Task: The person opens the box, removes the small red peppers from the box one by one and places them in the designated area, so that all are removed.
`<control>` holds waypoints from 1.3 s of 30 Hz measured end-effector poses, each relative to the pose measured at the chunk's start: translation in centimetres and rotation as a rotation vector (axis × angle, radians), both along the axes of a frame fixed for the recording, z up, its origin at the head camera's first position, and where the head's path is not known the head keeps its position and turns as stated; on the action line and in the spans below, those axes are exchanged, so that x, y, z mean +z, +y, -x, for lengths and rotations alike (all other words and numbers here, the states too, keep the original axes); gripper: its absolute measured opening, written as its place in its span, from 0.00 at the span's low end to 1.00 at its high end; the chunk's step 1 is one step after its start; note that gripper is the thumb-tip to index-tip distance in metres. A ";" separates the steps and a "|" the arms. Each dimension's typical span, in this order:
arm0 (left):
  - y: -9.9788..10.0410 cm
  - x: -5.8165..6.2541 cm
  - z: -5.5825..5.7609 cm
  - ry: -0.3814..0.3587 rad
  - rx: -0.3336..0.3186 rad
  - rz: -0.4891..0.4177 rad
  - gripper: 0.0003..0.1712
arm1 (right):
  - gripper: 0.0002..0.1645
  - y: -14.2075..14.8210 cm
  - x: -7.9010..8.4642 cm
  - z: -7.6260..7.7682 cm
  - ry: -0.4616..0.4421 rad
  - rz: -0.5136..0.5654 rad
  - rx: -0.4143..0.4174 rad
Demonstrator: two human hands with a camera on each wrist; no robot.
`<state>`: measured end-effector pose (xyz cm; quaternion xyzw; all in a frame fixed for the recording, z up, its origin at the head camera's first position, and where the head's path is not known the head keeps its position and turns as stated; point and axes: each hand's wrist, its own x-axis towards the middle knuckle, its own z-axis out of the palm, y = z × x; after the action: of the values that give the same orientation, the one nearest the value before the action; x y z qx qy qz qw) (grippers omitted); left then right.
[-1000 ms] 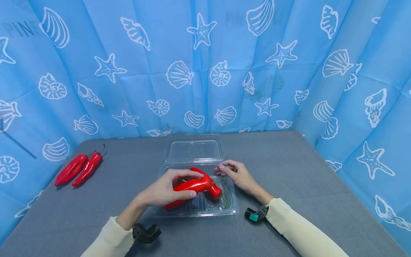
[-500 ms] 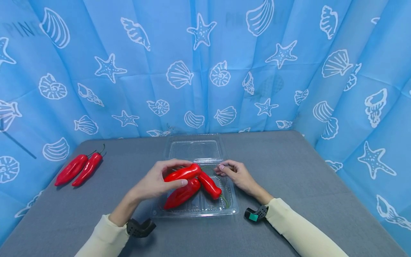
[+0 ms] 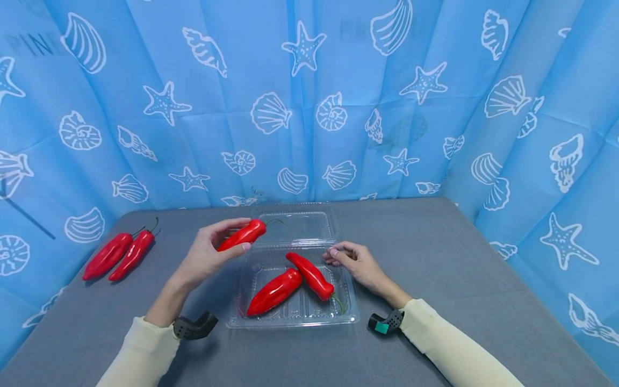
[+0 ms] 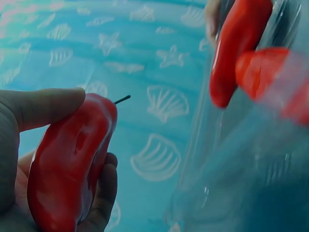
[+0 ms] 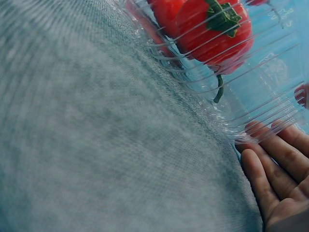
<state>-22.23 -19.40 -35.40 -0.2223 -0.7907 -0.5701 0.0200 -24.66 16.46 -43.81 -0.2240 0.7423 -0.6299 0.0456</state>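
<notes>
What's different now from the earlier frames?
The left hand has carried its pepper left and up the head view from over the box, grip kept. Unmoved: the right hand by the box's right edge, the two peppers inside, and the pair at far left.

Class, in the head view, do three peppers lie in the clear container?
No, only two red peppers lie in the clear container.

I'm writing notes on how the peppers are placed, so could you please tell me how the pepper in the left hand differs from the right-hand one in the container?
The held red pepper is raised in the left hand, while the container's red pepper lies inside the clear plastic container. The held red pepper's stem end points right and away from the person; the container's red pepper's points right and toward them. Both are glossy.
</notes>
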 end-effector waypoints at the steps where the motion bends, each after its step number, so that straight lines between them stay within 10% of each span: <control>1: -0.4 -0.1 0.2 0.004 0.020 -0.007 0.33 | 0.16 0.0 0.0 0.0 0.001 -0.001 0.002; 21: -8.2 -4.1 2.4 -0.036 0.442 0.159 0.39 | 0.17 0.0 0.0 0.0 0.000 0.023 0.013; 39: -11.4 -6.4 2.8 -0.179 0.557 0.271 0.41 | 0.16 0.0 0.0 0.1 0.010 0.003 0.002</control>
<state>-25.01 -30.83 -41.80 0.0530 -0.8886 -0.4494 0.0756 -24.75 16.44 -43.84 -0.2279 0.7414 -0.6298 0.0424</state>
